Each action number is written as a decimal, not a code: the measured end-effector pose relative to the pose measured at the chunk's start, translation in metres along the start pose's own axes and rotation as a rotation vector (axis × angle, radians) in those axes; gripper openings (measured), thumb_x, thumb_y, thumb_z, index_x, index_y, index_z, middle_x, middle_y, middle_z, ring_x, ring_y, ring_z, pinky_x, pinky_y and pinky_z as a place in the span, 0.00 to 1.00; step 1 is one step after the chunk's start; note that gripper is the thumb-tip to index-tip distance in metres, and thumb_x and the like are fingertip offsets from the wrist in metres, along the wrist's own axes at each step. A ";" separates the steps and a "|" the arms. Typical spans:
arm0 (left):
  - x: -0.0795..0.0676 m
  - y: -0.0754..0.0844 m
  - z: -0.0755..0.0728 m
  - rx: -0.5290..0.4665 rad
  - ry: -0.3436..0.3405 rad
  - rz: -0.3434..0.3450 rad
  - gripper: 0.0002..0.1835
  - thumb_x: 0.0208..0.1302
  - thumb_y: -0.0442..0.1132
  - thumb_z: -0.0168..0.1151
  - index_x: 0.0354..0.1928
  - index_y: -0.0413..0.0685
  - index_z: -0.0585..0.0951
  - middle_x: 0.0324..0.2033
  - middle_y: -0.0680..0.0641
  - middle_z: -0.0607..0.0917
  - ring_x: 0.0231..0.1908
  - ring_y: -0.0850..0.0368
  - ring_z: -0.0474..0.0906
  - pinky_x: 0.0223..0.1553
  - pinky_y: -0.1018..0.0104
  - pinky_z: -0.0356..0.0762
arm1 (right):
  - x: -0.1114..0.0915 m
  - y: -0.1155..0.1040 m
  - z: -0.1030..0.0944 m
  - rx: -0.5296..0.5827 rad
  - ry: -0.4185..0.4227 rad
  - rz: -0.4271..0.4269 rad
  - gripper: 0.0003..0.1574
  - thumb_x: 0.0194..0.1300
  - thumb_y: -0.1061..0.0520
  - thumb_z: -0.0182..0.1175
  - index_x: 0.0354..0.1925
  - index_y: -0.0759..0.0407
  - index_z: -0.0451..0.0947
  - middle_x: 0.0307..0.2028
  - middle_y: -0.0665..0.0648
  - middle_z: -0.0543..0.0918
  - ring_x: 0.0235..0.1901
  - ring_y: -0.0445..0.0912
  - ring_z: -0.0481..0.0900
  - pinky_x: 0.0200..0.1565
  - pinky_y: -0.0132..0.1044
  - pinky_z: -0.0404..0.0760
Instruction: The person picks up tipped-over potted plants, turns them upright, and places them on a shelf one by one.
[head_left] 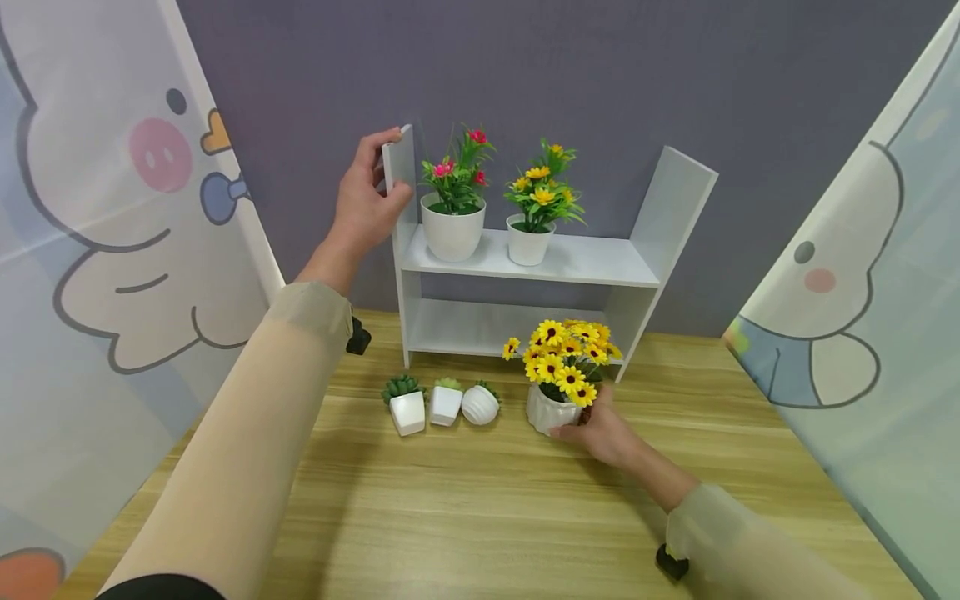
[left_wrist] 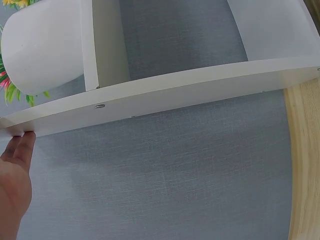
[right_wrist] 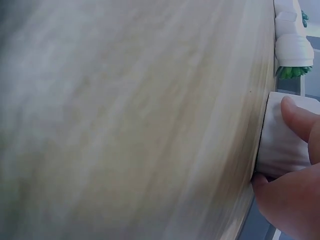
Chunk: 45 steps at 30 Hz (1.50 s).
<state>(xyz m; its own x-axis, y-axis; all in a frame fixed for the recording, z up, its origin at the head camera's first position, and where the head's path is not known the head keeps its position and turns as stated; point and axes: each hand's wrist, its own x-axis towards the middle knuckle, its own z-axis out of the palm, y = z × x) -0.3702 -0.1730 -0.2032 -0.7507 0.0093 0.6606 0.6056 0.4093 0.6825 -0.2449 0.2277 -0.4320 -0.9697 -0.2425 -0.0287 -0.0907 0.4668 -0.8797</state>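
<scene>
My left hand (head_left: 367, 200) grips the upper part of the white shelf's left side panel (head_left: 405, 171). In the left wrist view two fingertips rest on the outer face of that panel (left_wrist: 190, 92). With thumb and fingers around its base, my right hand (head_left: 609, 432) holds a ribbed white pot (head_left: 551, 410) of yellow artificial sunflowers (head_left: 566, 354). The pot is down on the wooden table, before the shelf's right half. Seen from the right wrist, the thumb lies along the pot's wall (right_wrist: 280, 140) and a finger tucks in at its bottom edge.
On the upper board (head_left: 585, 260) stand a pink-flowered pot (head_left: 453, 229) and a smaller yellow-flowered pot (head_left: 528, 244). Three small succulents sit left of the sunflowers: two angular pots (head_left: 407, 414) and a round ribbed one (head_left: 480, 406) tipped over. A grey wall (head_left: 585, 75) rises behind.
</scene>
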 end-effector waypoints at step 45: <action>-0.002 0.003 0.000 -0.005 -0.005 -0.003 0.36 0.75 0.31 0.50 0.82 0.60 0.64 0.84 0.65 0.63 0.76 0.51 0.75 0.59 0.54 0.79 | 0.015 0.004 -0.015 -0.034 -0.158 0.003 0.60 0.64 0.49 0.80 0.83 0.63 0.61 0.77 0.67 0.75 0.77 0.64 0.72 0.79 0.63 0.68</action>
<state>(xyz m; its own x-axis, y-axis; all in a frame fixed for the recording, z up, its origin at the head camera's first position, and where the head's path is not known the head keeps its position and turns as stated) -0.3667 -0.1722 -0.2030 -0.7539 0.0124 0.6569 0.6046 0.4043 0.6863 -0.2632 0.2387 -0.4289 -0.9223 -0.3710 -0.1079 -0.0982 0.4952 -0.8632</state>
